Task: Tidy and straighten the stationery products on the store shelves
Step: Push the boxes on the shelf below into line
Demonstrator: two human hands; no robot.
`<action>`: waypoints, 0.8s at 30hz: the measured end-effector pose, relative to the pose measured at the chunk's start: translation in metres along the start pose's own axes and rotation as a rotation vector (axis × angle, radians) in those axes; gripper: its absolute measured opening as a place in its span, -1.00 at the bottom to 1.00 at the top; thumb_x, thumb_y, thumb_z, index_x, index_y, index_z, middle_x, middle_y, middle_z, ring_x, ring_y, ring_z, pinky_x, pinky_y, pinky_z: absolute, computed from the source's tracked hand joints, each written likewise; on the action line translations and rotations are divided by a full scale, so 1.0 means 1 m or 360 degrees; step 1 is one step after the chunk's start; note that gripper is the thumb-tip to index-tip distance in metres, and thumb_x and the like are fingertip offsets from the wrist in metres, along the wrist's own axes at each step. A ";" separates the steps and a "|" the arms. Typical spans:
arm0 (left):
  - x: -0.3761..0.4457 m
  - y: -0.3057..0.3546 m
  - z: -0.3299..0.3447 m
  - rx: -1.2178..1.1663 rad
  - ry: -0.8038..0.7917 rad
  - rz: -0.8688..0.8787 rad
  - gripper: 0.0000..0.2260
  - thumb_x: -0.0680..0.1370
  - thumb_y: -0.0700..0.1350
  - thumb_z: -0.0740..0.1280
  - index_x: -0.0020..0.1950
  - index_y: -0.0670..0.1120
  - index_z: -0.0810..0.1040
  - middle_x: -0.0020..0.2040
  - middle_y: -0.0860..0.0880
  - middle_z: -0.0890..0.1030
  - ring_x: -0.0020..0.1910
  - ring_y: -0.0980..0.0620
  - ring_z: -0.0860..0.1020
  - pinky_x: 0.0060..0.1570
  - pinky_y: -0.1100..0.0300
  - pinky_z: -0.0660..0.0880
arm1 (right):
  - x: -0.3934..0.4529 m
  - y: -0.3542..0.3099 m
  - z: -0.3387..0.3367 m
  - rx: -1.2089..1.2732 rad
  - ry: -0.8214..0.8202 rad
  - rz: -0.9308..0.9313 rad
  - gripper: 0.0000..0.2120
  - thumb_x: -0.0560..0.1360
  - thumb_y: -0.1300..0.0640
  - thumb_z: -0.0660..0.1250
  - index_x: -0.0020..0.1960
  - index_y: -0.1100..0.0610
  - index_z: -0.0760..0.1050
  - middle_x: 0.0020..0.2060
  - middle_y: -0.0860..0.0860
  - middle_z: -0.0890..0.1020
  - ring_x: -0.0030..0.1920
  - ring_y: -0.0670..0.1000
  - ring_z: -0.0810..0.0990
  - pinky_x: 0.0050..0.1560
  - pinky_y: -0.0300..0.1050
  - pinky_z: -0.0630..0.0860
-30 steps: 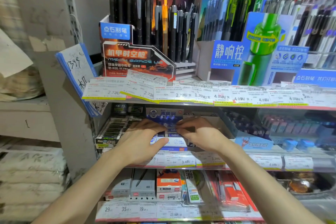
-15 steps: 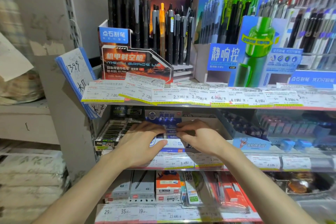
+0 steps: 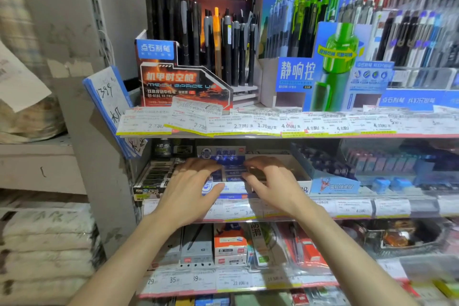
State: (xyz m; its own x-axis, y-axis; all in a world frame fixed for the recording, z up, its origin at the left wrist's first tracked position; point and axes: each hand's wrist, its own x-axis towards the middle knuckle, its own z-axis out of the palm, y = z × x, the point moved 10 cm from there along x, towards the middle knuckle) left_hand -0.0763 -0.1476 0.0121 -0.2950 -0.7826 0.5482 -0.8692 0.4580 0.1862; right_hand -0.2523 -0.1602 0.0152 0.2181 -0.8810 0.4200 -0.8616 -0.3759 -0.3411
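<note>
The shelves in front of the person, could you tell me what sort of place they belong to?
Most likely a stationery shop: pen display stands on the upper shelf, price tags along the shelf edges, and boxed goods below.

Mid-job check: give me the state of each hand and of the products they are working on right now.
left hand: fingers spread, resting on the blue-and-white display box
right hand: fingers bent, touching the same box
blue-and-white display box: on the middle shelf, between both hands
orange pen: upright among black pens
</note>
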 end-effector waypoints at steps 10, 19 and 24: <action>-0.073 0.014 -0.002 -0.0648 0.0271 -0.0107 -0.61 0.58 0.16 0.23 0.38 0.09 0.47 0.33 0.24 0.44 0.38 0.25 0.33 0.33 0.50 0.11 | -0.082 0.001 -0.006 0.0124 0.0364 -0.0031 -0.59 0.58 -0.05 0.31 0.38 0.07 0.47 0.40 -0.02 0.46 0.47 -0.02 0.32 0.49 -0.07 0.22; -0.157 -0.001 0.078 -0.0856 0.0118 -0.0502 -0.59 0.54 0.14 0.27 0.39 0.15 0.43 0.35 0.21 0.42 0.35 0.14 0.41 0.35 -0.02 0.40 | -0.179 0.039 0.057 0.0244 0.0265 0.0320 -0.49 0.59 -0.16 0.25 0.47 0.01 0.33 0.48 -0.06 0.35 0.49 -0.03 0.29 0.45 0.08 0.32; -0.198 -0.001 0.137 -0.0924 -0.0160 -0.0769 -0.60 0.57 0.13 0.29 0.41 0.20 0.37 0.31 0.14 0.44 0.33 0.08 0.43 0.29 -0.09 0.44 | -0.231 0.074 0.089 0.0302 0.0102 0.0648 -0.44 0.58 -0.15 0.26 0.51 -0.05 0.19 0.39 -0.11 0.40 0.40 -0.07 0.37 0.35 -0.06 0.37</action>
State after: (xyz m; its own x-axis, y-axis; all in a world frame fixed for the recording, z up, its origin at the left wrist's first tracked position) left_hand -0.0713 -0.0504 -0.2084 0.0066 -0.9743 0.2250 -0.5709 0.1811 0.8008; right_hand -0.3256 -0.0098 -0.1823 -0.1551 -0.9505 0.2691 -0.7708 -0.0539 -0.6348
